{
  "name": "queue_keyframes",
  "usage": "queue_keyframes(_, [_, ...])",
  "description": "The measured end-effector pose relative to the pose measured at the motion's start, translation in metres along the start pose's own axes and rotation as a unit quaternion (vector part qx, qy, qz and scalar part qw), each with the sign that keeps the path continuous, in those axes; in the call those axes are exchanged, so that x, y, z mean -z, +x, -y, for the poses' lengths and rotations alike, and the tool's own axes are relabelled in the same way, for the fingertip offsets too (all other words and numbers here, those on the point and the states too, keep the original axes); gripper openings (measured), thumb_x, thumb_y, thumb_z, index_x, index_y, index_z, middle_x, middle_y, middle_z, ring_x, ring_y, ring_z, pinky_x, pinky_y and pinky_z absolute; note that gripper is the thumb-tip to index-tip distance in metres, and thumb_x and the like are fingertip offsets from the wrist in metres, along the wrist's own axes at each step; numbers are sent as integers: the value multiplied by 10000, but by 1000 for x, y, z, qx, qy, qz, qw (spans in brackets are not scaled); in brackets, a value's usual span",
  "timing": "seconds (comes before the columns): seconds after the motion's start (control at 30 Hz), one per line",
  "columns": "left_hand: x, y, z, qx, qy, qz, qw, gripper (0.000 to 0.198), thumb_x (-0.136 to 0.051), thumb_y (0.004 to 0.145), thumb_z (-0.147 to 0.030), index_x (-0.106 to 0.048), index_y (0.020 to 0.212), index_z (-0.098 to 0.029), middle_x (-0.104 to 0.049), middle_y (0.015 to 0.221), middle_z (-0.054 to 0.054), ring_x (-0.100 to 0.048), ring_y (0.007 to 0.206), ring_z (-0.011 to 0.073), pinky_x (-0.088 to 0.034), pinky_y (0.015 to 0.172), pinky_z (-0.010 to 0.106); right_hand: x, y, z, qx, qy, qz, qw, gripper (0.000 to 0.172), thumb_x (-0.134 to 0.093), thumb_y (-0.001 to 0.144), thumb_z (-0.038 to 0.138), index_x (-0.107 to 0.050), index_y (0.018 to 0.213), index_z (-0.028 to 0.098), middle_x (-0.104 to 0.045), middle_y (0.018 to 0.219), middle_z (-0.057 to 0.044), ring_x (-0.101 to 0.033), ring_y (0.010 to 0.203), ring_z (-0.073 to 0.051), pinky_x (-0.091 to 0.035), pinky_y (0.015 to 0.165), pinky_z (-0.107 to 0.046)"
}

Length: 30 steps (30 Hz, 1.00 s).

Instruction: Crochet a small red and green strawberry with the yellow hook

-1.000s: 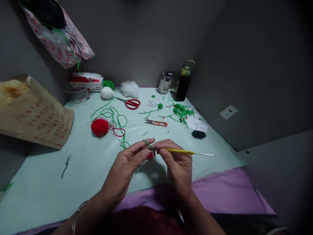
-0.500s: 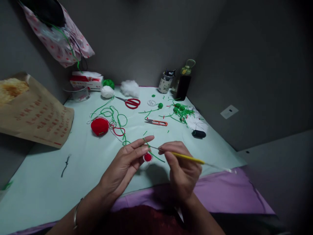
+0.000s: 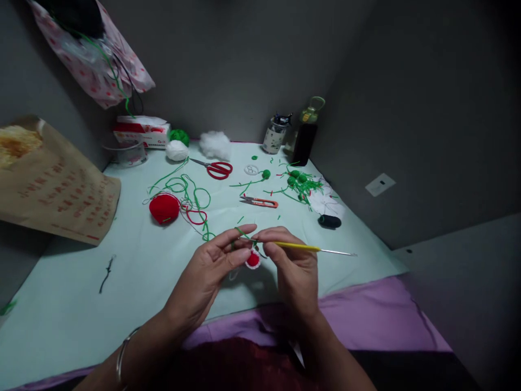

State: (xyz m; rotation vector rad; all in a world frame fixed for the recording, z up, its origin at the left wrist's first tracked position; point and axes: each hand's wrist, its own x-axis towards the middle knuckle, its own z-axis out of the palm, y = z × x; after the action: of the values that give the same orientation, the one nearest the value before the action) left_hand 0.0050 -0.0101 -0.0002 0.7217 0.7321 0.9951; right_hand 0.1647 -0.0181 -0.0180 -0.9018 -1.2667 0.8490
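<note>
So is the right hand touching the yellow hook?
Touching. The head view shows the right hand pinching the yellow hook near its front end.

Thin silvery bangle [image 3: 121, 358] behind left hand [image 3: 205, 277]; forearms bare; dark red garment [image 3: 240, 365], perhaps, at lap.

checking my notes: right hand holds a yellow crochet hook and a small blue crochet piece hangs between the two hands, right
Wrong colour: in the head view the small crochet piece between the left hand and right hand is red, not blue. The right hand does hold the yellow crochet hook.
</note>
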Motion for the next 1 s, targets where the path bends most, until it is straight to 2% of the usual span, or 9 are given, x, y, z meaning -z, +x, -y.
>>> queue_keyframes(0.2, [2,5,9,-37,35,-7,999,439,-839,818,-222,-752,1241,-301,-680,850,-30,-622,824,93,-470,823,200,-5,-3,3,20,-10,-7,1000,198,-686,935,171,-805,992,319,-766,958,-2,-680,924,-161,-546,746,-284])
queue_keyframes(0.33, [-2,8,13,-48,10,-6,999,497,-844,799,-190,-728,1272,-290,-706,904,-21,-625,855,98,-489,827,201,-10,-7,4,53,-55,-20,997,242,-681,933,135,-805,1020,324,-772,988,-12,-687,952,-168,-548,810,-309])
queue_keyframes(0.4, [-3,8,13,-45,5,-4,999,454,-815,833,-213,-726,1275,-267,-708,924,-10,-629,838,100,-501,822,211,-10,-7,2,47,-49,-36,997,240,-687,927,133,-807,1015,321,-769,987,-13,-685,934,-164,-545,807,-306])
queue_keyframes(0.5, [-3,8,11,-49,22,0,999,398,-761,888,-254,-724,1285,-252,-702,873,-8,-632,782,101,-514,810,227,-7,-6,-4,-1,12,-52,999,176,-710,918,181,-811,982,310,-752,933,-2,-668,845,-145,-530,739,-276])
queue_keyframes(0.7, [-5,10,13,-98,111,-22,989,479,-805,824,-206,-716,1284,-304,-729,991,-27,-660,950,126,-497,922,244,-11,-2,-9,-103,140,-77,982,71,-825,825,312,-819,888,280,-753,875,7,-675,830,-132,-523,765,-244])
queue_keyframes(0.83, [-7,11,13,-128,167,-46,977,465,-789,824,-201,-714,1278,-265,-698,867,-38,-654,908,134,-487,951,268,-18,3,-5,-198,255,-88,942,180,-903,719,364,-800,820,255,-757,804,7,-670,721,-133,-548,735,-264])
queue_keyframes(1.0, [-2,12,7,-94,130,-16,987,426,-769,852,-215,-706,1271,-252,-666,884,-31,-653,893,123,-508,889,248,-16,10,-8,-269,356,-97,890,265,-957,635,308,-777,819,245,-764,816,9,-669,743,-130,-558,720,-245])
